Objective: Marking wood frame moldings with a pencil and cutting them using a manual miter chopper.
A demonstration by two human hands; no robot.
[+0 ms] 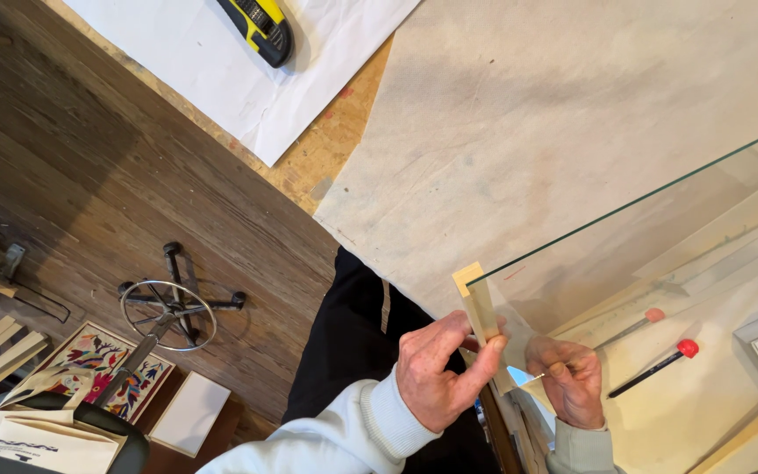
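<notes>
1. Head view: we look down on a pale cloth-covered worktop (519, 132) with a sheet of glass (660, 254) lying over its right part, one corner of the sheet pointing toward our body at the lower middle.
2. Our left hand (440, 373) has its grip clamped on a tan paper strip (477, 303), thumb and forefinger pinching it just below that glass corner.
3. The strip stands with its long axis running up and slightly left in the frame, away from our body; its top end is folded over and rises just past the corner, and its lower end disappears into the fingers.
4. Our right hand (572, 382) sits just beside the left, under the edge of the glass, its fingers curled together on the lower part of the strip or the glass edge; we cannot tell which. A small shiny triangle shows between the two hands.
5. Through the glass we see two pens with red caps (660, 364), lying on the worktop, both pointing up and to the right.
6. A yellow and black utility knife (261, 28) lies on white paper (221, 70) at the top, well apart from the hands.
7. On the wooden floor (133, 175) to the left stand a stool (168, 307) with a ring footrest, a patterned embroidered panel (98, 355) and a white board (190, 412).
</notes>
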